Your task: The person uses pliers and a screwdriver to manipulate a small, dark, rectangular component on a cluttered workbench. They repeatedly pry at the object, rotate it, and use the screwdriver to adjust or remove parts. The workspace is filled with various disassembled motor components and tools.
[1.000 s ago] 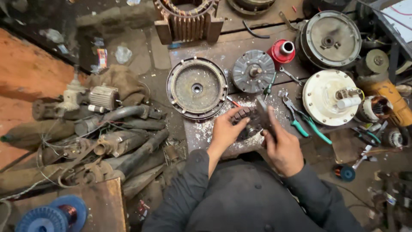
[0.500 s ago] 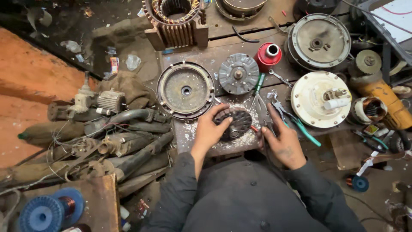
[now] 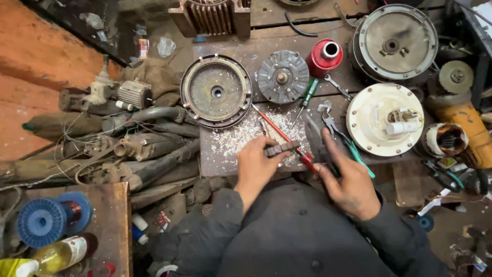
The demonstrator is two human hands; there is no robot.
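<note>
My left hand (image 3: pixel 256 166) grips a dark ribbed motor core (image 3: pixel 281 149) on edge over a small metal work plate (image 3: pixel 225 154) dusted with white scraps. My right hand (image 3: pixel 346 177) is just right of it, holding a dark flat tool (image 3: pixel 313 138) whose tip points up beside the core. A red-handled screwdriver (image 3: pixel 284 137) lies diagonally under the core. Teal-handled pliers (image 3: pixel 348 143) lie close to my right fingers.
A round rusty motor cover (image 3: pixel 216 91), a grey finned disc (image 3: pixel 283 77) and a red spool (image 3: pixel 325 55) sit beyond the plate. A white end cap (image 3: pixel 385 119) and a large grey housing (image 3: pixel 395 42) are at right. Old pipes and motor parts (image 3: pixel 133 149) pile at left; blue wire spool (image 3: pixel 48 219) at lower left.
The view has shifted, so the bench sits lower and more to the right. The core in my left hand has turned from face-on to edge-on, and my right hand has drawn slightly away.
</note>
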